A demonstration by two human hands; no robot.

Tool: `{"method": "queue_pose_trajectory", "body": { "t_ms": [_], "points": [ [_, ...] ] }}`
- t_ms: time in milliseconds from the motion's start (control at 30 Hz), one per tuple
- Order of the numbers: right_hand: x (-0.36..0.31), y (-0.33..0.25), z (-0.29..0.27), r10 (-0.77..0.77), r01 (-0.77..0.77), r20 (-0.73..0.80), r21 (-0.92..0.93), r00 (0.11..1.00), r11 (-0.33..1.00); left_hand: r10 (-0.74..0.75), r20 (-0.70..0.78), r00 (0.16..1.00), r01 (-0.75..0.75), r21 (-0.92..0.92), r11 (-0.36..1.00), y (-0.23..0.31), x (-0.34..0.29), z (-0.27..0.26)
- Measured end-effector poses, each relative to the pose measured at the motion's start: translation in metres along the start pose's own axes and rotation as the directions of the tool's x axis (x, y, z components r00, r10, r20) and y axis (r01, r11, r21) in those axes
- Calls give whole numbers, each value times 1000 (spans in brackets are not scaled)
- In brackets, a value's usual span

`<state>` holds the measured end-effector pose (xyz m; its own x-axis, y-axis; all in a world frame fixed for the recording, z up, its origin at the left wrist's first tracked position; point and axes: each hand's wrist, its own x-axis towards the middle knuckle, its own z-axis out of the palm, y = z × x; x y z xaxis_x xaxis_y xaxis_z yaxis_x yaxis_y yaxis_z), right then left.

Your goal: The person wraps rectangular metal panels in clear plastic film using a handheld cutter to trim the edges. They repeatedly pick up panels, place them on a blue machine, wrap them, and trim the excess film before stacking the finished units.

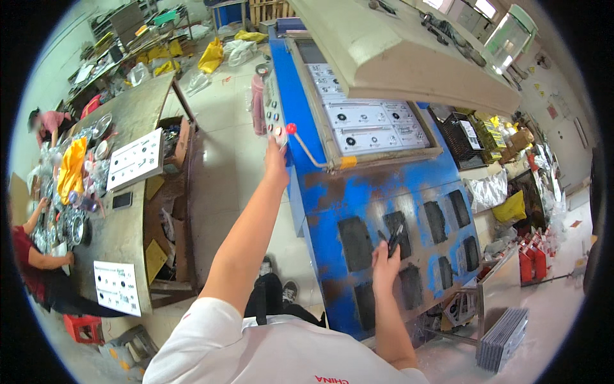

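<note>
My left hand [275, 153] reaches to the control panel [269, 96] on the left side of a blue machine [332, 205]. Its fingertips are at a red button [278, 130], beside a lever with a red ball knob [291, 128]. My right hand [385, 265] is closed on a dark hand tool [396, 238], whose exact kind I cannot make out. It is over the machine's front bed, among black rectangular pads [355, 243]. Farther back, a frame [384, 159] surrounds white printed sheets [360, 115] under a raised beige cover [409, 57].
On the left, a worktable [137, 221] holds white printed panels [136, 160], a phone [122, 200] and bagged metal parts. Two people sit or bend along its far side. Black crates [459, 141] stand right of the machine. Stacked grey panels [503, 339] rest at lower right.
</note>
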<state>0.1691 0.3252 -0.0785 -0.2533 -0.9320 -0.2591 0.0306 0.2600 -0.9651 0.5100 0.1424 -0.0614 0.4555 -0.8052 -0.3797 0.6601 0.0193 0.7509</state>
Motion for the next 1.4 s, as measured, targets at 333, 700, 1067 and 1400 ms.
{"method": "queue_pose_trajectory", "body": {
  "t_ms": [333,700,1067,1400],
  "points": [
    [234,-33,159,48,2,-263,185,964,983,15,310,951,-26,34,999,69,121,47],
    [255,-49,148,89,-38,-251,199,964,979,-426,493,759,415,139,899,36,196,147],
    [209,-65,163,39,21,-255,225,966,974,-335,475,814,322,112,940,57,222,172],
    [183,-87,174,-134,175,-225,174,965,969,-392,405,826,299,274,914,61,209,77]
  ]
}}
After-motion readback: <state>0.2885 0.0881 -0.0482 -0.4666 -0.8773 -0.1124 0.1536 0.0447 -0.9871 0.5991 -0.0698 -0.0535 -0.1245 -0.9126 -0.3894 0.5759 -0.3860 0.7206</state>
